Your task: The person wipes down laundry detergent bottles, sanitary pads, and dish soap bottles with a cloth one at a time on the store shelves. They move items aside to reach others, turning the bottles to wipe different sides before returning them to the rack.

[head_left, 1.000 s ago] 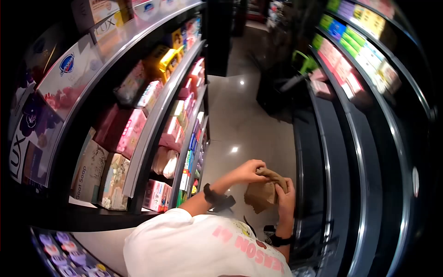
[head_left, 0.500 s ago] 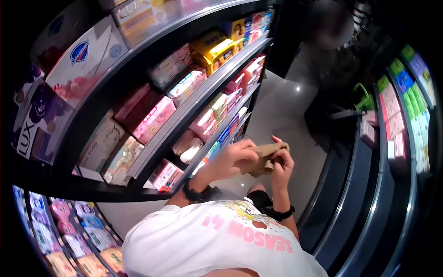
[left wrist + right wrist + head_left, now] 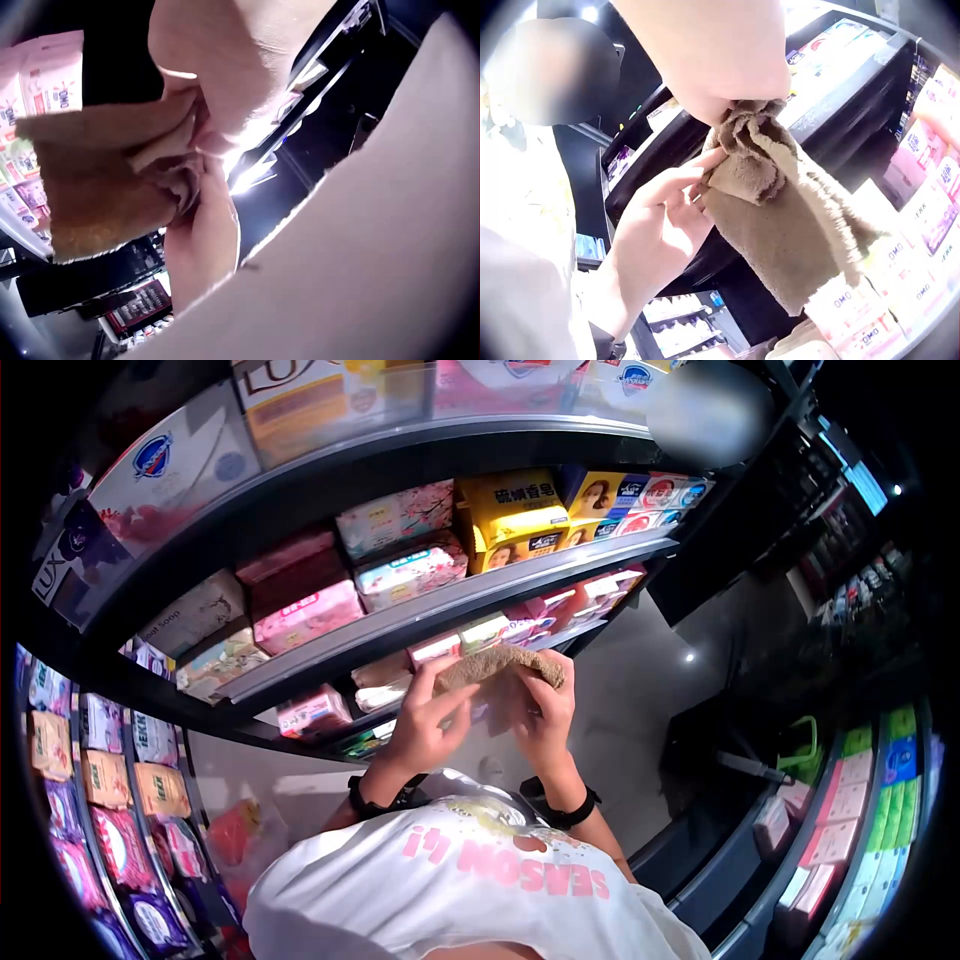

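Note:
A brown cloth (image 3: 500, 662) is stretched between both hands in front of the chest. My left hand (image 3: 425, 725) pinches its left end between thumb and fingers. The other end is gripped by my right hand (image 3: 547, 720). In the left wrist view the cloth (image 3: 105, 180) hangs in folds, bunched near the fingers. The right wrist view shows the cloth (image 3: 772, 225) crumpled at the top under the right hand (image 3: 720, 60), with the left hand (image 3: 667, 232) holding its edge. Some fingertips are hidden by the cloth.
Shelves of boxed soap (image 3: 400, 575) rise just ahead and to the left. Wrapped packs (image 3: 105, 780) fill a low rack at the far left. At the right are lower shelves with pink boxes (image 3: 840, 810) and a green object (image 3: 803, 745). A blurred person stands in the right wrist view.
The head view has swung left toward the soap shelves. Both hands have come up and nearer the shelf with the cloth, which now spans between them in a narrow strip.

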`<state>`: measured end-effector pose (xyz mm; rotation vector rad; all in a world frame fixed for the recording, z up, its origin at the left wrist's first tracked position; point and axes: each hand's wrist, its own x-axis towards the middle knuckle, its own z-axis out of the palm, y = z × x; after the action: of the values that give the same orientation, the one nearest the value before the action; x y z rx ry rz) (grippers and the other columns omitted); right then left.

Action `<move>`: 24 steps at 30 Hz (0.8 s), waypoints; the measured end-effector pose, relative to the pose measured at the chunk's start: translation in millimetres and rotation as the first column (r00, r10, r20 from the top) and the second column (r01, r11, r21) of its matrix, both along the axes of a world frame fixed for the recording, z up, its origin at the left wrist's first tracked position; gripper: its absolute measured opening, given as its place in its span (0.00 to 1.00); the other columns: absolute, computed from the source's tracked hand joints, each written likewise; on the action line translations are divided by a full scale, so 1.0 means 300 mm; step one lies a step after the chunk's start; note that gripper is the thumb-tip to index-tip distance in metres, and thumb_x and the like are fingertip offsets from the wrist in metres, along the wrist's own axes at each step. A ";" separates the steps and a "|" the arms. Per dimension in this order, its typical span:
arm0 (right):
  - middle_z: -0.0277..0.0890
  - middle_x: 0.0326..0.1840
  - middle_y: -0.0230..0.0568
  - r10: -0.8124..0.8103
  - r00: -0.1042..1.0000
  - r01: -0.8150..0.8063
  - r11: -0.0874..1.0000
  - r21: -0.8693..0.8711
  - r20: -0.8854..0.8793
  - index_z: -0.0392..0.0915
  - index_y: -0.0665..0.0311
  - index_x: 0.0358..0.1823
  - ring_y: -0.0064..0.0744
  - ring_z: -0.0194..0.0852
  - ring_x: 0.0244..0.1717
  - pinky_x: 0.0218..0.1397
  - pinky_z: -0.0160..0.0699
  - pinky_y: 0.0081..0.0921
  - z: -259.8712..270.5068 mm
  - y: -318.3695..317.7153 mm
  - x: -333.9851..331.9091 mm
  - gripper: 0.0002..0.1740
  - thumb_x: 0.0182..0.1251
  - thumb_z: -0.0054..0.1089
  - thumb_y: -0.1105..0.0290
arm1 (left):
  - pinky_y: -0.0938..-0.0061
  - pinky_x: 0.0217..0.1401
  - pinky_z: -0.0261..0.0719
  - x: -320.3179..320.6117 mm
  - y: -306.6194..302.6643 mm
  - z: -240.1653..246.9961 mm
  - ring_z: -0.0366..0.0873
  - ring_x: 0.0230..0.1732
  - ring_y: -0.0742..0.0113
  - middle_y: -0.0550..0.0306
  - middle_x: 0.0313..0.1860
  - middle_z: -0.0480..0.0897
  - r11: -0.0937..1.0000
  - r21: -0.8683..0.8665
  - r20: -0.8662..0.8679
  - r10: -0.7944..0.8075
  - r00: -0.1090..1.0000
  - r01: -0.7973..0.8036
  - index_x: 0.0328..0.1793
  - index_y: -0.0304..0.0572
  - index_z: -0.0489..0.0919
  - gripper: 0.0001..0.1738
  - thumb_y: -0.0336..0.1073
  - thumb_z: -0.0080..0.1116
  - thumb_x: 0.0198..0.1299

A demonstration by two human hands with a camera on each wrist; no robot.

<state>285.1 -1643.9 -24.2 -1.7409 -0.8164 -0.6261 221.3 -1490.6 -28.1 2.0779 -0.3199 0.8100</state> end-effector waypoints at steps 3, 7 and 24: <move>0.70 0.46 0.51 -0.012 0.998 0.018 0.997 -0.078 0.069 0.78 0.66 0.46 0.48 0.67 0.49 0.50 0.70 0.32 0.014 -0.060 0.079 0.21 0.47 0.54 0.87 | 0.61 0.44 0.72 0.106 -0.097 -0.016 0.73 0.42 0.48 0.42 0.47 0.74 0.952 0.149 0.182 0.240 0.954 -0.267 0.38 0.34 0.81 0.13 0.25 0.58 0.43; 0.71 0.48 0.53 -0.035 0.996 0.043 0.994 -0.103 0.077 0.75 0.68 0.50 0.51 0.65 0.50 0.51 0.71 0.36 0.044 -0.120 0.173 0.23 0.48 0.53 0.87 | 0.58 0.49 0.66 0.216 -0.209 0.037 0.71 0.46 0.50 0.45 0.51 0.72 0.879 0.288 0.229 0.322 0.919 -0.380 0.46 0.36 0.79 0.21 0.31 0.59 0.41; 0.72 0.41 0.54 0.389 0.921 -0.355 0.853 -0.382 0.012 0.69 0.55 0.58 0.44 0.77 0.22 0.21 0.75 0.34 0.090 0.225 0.106 0.30 0.49 0.62 0.68 | 0.59 0.58 0.54 -0.059 -0.042 0.018 0.66 0.55 0.51 0.43 0.53 0.70 0.409 0.371 0.141 0.862 0.486 -0.834 0.56 0.42 0.76 0.25 0.29 0.59 0.47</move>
<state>316.8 -1576.2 2.9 -1.8262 -1.3704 -0.2952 203.5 -1503.1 -22.8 2.6453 0.8123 1.3341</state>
